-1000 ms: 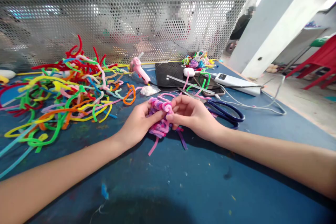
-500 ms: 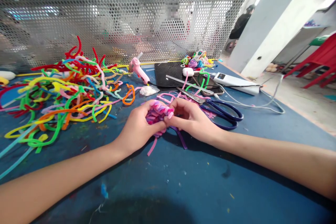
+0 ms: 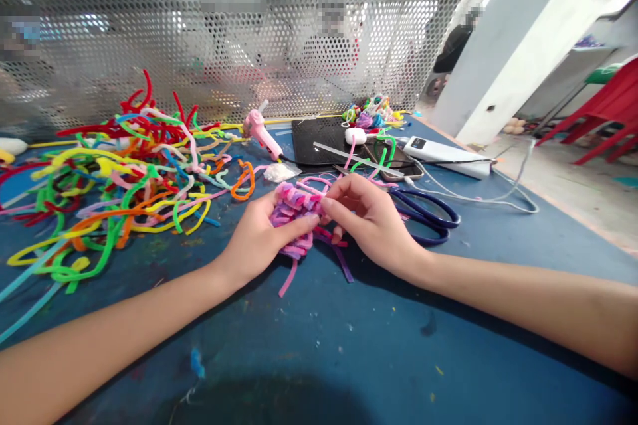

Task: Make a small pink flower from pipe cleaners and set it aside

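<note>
A pink and purple woven piece of pipe cleaners is gripped in my left hand, whose thumb lies across its front. My right hand pinches at the piece's right edge, thumb and index finger together; a magenta pipe cleaner end shows under its fingers. Two loose ends hang below the piece, one pink and one purple. Just behind my right hand lie scissors with dark blue handles, their blades mostly covered by the hand.
Tangled coloured pipe cleaners spread over the left of the blue table. A pink glue gun, a black mat, a white case, a phone and a white power bank with cables lie behind. A perforated metal screen stands at the back.
The woven piece has turned so more of its front shows. My right hand has shifted slightly right, its lower fingers spreading, and the magenta end has come into view beneath it.
</note>
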The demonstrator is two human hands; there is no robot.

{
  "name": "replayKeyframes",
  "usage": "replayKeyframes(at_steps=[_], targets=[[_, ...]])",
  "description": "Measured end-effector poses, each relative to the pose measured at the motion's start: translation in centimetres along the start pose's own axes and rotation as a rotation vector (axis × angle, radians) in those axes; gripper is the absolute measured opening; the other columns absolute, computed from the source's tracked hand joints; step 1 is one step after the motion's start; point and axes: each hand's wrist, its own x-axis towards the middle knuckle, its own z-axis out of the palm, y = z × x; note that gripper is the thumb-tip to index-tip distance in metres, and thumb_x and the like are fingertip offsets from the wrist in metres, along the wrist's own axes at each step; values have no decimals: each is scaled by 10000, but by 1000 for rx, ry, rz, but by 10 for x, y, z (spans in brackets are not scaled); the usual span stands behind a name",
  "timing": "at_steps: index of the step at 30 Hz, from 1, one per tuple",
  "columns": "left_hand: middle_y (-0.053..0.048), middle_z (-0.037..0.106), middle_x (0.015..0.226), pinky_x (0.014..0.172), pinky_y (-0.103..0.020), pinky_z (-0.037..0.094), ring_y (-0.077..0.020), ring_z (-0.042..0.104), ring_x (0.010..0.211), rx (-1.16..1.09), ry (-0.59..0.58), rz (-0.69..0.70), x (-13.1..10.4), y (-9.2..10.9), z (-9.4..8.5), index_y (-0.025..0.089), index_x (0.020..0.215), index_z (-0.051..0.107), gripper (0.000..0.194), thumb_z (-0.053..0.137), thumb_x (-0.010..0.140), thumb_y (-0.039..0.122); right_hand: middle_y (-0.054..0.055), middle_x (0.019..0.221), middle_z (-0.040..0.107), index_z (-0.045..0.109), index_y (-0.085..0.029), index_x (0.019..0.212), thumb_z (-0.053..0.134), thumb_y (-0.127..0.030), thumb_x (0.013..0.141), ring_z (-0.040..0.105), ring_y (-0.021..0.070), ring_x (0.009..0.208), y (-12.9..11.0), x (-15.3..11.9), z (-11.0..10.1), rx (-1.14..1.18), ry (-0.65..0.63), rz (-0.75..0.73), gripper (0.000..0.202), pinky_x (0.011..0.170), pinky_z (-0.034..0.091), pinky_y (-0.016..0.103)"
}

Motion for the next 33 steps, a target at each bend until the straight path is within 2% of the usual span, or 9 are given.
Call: replayKeyframes(at_steps=[4,8,13,17,25,30,33], targets=[[25,682,794,687,-217,489,-117,619,696,-179,25,-40,3,-6,-2,181,859,653,237,785,675,251,-15,663,581,504,-184,830,592,-318,855,577,102,564,0,4,-1,122,-43,58,162,448,521,209],[13,695,776,700,-228,488,-123,625,694,-246,14,-96,5,-6,-3,169,827,674,211,790,657,214,-24,647,593,510,-185,833,596,-324,854,578,91,543,0,6,-1,153,-67,76,165,448,514,198],[46,676,708,673,-201,478,-97,611,651,-303,-8,-81,5,0,-3,184,765,680,171,786,635,149,-35,660,582,532,-183,827,622,-306,842,553,65,509,-3,4,-1,124,-70,-3,153,467,472,189],[30,687,747,694,-223,481,-117,622,679,-292,-40,-85,5,0,-4,181,793,689,165,767,650,158,-17,745,611,601,-185,855,683,-282,792,557,70,560,-2,4,-1,142,-89,-65,141,527,481,208],[8,690,820,681,-215,471,-120,608,719,-214,-60,-54,5,-8,-4,183,910,675,196,713,762,305,-8,744,634,652,-194,831,665,-245,804,550,79,557,-2,6,-3,39,35,-107,59,482,461,202],[19,684,794,672,-207,480,-106,611,683,-234,2,-65,5,-7,-3,170,863,674,225,779,685,259,-2,754,650,663,-192,813,698,-256,776,571,88,567,-2,5,-3,56,48,-91,82,516,501,220],[23,688,741,642,-203,498,-104,625,638,-270,-38,-91,5,-4,-4,165,810,667,202,792,665,231,2,752,654,644,-178,803,738,-271,740,618,103,618,0,5,-3,134,-16,-83,147,580,542,236]])
